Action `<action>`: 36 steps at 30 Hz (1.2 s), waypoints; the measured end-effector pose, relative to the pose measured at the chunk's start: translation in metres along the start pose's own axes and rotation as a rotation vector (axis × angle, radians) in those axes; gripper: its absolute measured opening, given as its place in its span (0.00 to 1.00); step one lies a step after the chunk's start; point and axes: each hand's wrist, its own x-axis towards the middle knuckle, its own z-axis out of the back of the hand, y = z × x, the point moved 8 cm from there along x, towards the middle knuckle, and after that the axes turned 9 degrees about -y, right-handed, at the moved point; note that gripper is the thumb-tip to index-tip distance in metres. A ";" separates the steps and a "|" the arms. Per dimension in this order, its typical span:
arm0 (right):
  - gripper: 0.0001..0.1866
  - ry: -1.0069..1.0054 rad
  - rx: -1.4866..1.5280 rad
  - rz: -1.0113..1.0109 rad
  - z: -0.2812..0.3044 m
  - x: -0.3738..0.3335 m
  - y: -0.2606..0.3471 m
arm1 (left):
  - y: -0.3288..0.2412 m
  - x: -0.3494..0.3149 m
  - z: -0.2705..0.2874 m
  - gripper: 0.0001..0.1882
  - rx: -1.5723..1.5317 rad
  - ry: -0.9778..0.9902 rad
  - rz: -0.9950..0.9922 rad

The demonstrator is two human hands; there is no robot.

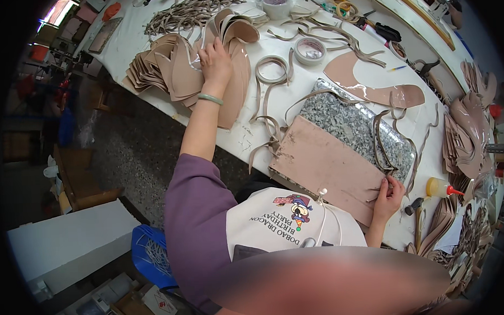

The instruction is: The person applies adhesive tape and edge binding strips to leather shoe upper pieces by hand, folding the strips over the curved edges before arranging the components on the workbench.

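My left hand [215, 64] reaches across to a pile of curved tan leather pieces [185, 76] at the far left, its fingers bent over one leather piece [237, 86]. Several more pieces lie fanned out beside and beyond it. My right hand [388, 200] rests at the right end of a flat pinkish-brown board [324, 160], fingers pinched together near thin leather strips [380, 147]; what they hold is too small to make out. Partly under the board lies a speckled grey granite slab [345, 115]. Beyond the slab a curved, glossy leather piece [366, 87] lies by itself.
A tangle of leather strips [186, 15] lies at the back. Tape rolls [309, 50] stand mid-table, near a white tub [276, 5]. On the right are a yellow bottle with red tip [439, 187] and stacked leather pieces [465, 133]. A blue basket [153, 255] is at lower left.
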 end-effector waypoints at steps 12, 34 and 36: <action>0.09 0.014 0.011 -0.005 -0.004 -0.001 0.002 | 0.056 0.041 -0.003 0.28 -0.214 0.168 0.269; 0.12 -0.094 0.152 -0.020 0.042 0.033 0.061 | -0.082 0.003 0.219 0.26 -1.302 0.139 0.193; 0.14 -0.107 0.394 0.205 0.049 0.040 0.116 | -0.125 -0.021 0.209 0.34 -1.312 0.268 0.008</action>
